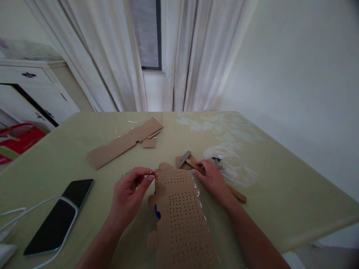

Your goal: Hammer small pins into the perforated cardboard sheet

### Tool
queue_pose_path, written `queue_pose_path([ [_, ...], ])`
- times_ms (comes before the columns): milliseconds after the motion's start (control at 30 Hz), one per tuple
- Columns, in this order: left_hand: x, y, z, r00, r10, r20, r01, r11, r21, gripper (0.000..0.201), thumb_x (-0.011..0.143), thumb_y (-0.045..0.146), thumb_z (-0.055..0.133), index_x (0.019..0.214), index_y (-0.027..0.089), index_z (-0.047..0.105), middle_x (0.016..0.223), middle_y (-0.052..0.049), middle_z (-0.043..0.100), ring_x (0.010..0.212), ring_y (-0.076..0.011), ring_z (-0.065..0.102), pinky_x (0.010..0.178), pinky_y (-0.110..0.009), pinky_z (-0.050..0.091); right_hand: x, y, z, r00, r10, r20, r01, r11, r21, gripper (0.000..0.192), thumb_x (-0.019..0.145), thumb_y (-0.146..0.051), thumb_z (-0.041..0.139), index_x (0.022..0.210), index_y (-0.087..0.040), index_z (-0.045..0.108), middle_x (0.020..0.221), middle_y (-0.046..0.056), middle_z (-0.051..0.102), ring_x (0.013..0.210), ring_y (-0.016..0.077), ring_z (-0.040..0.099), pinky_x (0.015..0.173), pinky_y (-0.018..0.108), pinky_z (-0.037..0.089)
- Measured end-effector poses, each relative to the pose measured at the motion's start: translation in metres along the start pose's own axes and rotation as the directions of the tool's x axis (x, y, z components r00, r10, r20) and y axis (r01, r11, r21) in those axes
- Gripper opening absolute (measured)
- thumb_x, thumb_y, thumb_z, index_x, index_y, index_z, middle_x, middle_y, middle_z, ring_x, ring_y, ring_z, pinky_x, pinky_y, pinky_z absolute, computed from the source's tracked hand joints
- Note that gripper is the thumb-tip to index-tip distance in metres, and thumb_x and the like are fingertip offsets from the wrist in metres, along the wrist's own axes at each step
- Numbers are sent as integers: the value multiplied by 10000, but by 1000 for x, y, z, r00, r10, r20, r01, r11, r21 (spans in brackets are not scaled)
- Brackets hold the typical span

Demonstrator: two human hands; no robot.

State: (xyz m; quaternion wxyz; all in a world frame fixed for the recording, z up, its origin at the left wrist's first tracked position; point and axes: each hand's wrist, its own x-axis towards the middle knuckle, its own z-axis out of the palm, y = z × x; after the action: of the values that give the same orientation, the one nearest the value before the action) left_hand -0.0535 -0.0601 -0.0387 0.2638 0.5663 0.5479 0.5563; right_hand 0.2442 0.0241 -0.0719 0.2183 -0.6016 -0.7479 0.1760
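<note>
Pale green worktop (266,179) under a curtained window, seen from above. In the middle, near the front edge, a flat brown cardboard sheet punched with rows of small holes (182,220), lying with its far end between the two hands. Left hand (130,194) raised just beside the sheet's far left corner, thumb and forefinger pressed together on something tiny and pale at the fingertips, too small to name; remaining fingers curled loosely. Right hand (214,179) resting on the wooden-handled hammer with a dark metal head (193,164), fingers spread flat over the handle rather than closed round it, the head lying on a small scrap of brown cardboard (181,161) just beyond the sheet. Judged by look: the sheet light and thin, stiff enough to stay flat yet easily creased or torn along the hole rows, so best taken by a plain edge or corner with a light pinch. The hammer head-heavy, rigid, not fragile; the bare wooden handle, towards its free end near the right wrist, the natural place for a full grip. Further back and left, a long strip of brown cardboard (126,142) with small offcuts beside it. At front left, a black smartphone lying face up (60,215) with a white cable (36,207) looping across it. To the right of the hammer, a crumpled clear plastic bag (235,170).
</note>
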Motion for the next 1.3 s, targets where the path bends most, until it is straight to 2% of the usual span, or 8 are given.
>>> queue_pose_path([
  [133, -6, 4, 3, 995, 4, 97, -10, 998, 63, 188, 969, 390, 724, 940, 221, 800, 912, -57, 821, 756, -176, 708, 664, -286, 560, 0, 1, 1, 1000, -18, 7, 18, 1000, 2, 204, 982, -304, 692, 1160, -204, 706, 1173, 124, 711, 1124, 300, 684, 1039, 446, 519],
  [300, -5, 3, 3, 990, 45, 135, -65, 987, 147, 176, 980, 383, 714, 952, 252, 828, 825, -23, 787, 639, -145, 586, 617, -276, 496, -1, 2, 1, 1000, -28, 0, 28, 1000, 1, 210, 988, -309, 688, 1170, -205, 698, 1169, 116, 710, 1119, 295, 679, 1031, 438, 516],
  [400, -6, 2, 4, 986, 56, 156, -81, 984, 158, 176, 994, 385, 705, 970, 263, 829, 784, -10, 761, 647, -147, 572, 619, -269, 482, -1, 1, 1, 1000, -26, -1, 26, 1000, -8, 226, 985, -303, 694, 1184, -196, 698, 1179, 120, 704, 1117, 293, 676, 1032, 433, 517],
  [500, -7, 0, 4, 983, 46, 177, -77, 982, 171, 181, 1006, 391, 697, 996, 263, 824, 833, -13, 775, 674, -150, 588, 629, -270, 478, -2, -1, 0, 1000, -9, 18, 9, 1000, -14, 246, 987, -309, 698, 1200, -187, 699, 1192, 129, 696, 1127, 300, 671, 1044, 441, 514],
  [800, -5, 9, 7, 981, 105, 163, -131, 979, 159, 141, 976, 338, 704, 934, 263, 816, 811, 5, 782, 638, -145, 578, 643, -287, 475, -2, -4, -1, 1000, 1, 17, -1, 1000, -6, 236, 989, -315, 696, 1196, -201, 698, 1194, 126, 692, 1121, 305, 672, 1042, 457, 521],
  [1300, -6, 10, 8, 967, 163, 196, -205, 955, 216, 154, 1009, 320, 669, 974, 264, 808, 857, -9, 785, 674, -154, 606, 662, -286, 496, -2, -4, -1, 1000, -9, 12, 10, 1000, -21, 245, 988, -311, 696, 1199, -187, 701, 1192, 131, 700, 1121, 303, 676, 1037, 456, 529],
])
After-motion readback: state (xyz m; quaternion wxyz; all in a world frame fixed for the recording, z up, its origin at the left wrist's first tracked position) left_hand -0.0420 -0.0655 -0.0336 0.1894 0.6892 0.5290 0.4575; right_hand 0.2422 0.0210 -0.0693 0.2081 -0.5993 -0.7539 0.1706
